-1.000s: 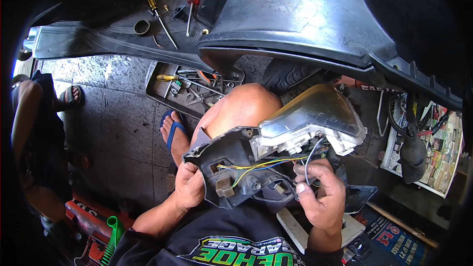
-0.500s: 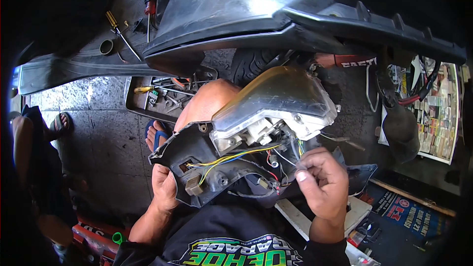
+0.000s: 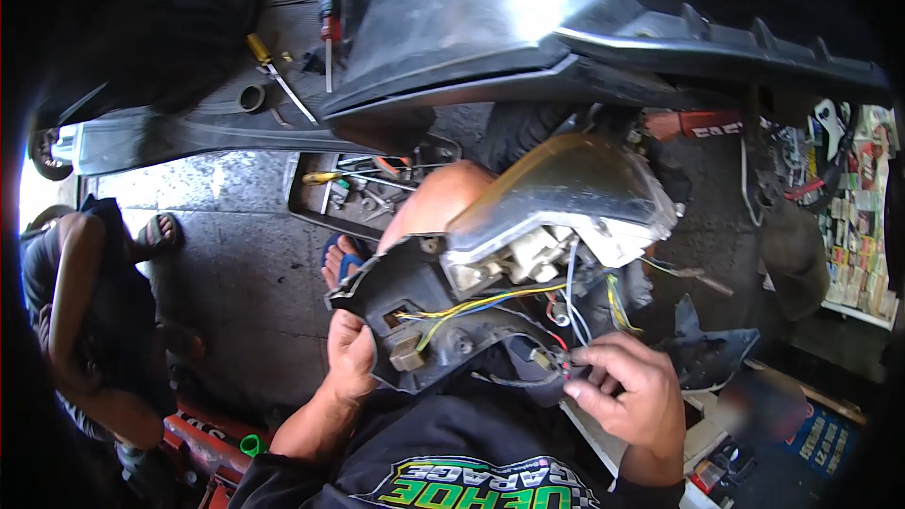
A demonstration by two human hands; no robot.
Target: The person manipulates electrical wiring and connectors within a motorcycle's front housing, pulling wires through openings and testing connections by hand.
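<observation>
My left hand (image 3: 351,353) grips the left edge of a black plastic cover (image 3: 394,287), whose inside faces up with yellow and blue wires (image 3: 490,300) running across it. A headlamp (image 3: 556,188) with clear lens and white back rests above the cover over my bare knee (image 3: 424,207). My right hand (image 3: 627,391) has curled fingers at a small connector with thin red wire (image 3: 564,366); whether it grips this or touches it is hard to tell. A grey cable (image 3: 577,320) and a small bulb socket (image 3: 561,311) hang beside it.
A scooter's black bodywork (image 3: 452,19) spans the top, screwdrivers (image 3: 283,75) on its footboard. A tool tray (image 3: 311,198) lies beyond my knee. Another person (image 3: 85,311) squats at left. A shelf of small boxes (image 3: 858,226) stands at right, a red machine (image 3: 193,443) at lower left.
My right hand has moved down from the grey cable to the small connector. The headlamp has shifted and shows more of its back. The whole view has also shifted with my head.
</observation>
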